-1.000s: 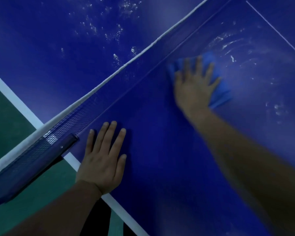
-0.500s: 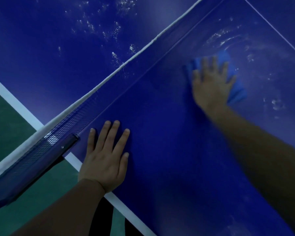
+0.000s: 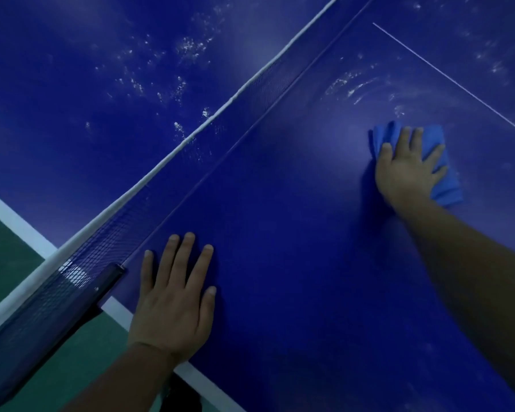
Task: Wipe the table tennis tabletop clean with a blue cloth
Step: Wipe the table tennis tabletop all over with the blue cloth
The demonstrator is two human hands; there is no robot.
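blue cloth (image 3: 440,162) pressed flat under right hand (image 3: 405,171); left hand (image 3: 173,304) splayed on tabletop (image 3: 295,263).

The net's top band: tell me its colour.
White. The band runs along the top of the dark mesh net, seen in the head view.

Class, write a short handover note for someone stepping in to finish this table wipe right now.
Left hand: flat, fingers straight, braced on the dark blue tabletop beside the net post.
Right hand: fingers spread, pressing the folded light blue cloth near the thin white centre line.
Done: the stretch between the hands looks clean.
Left: white smears beyond the cloth, and specks across the net.
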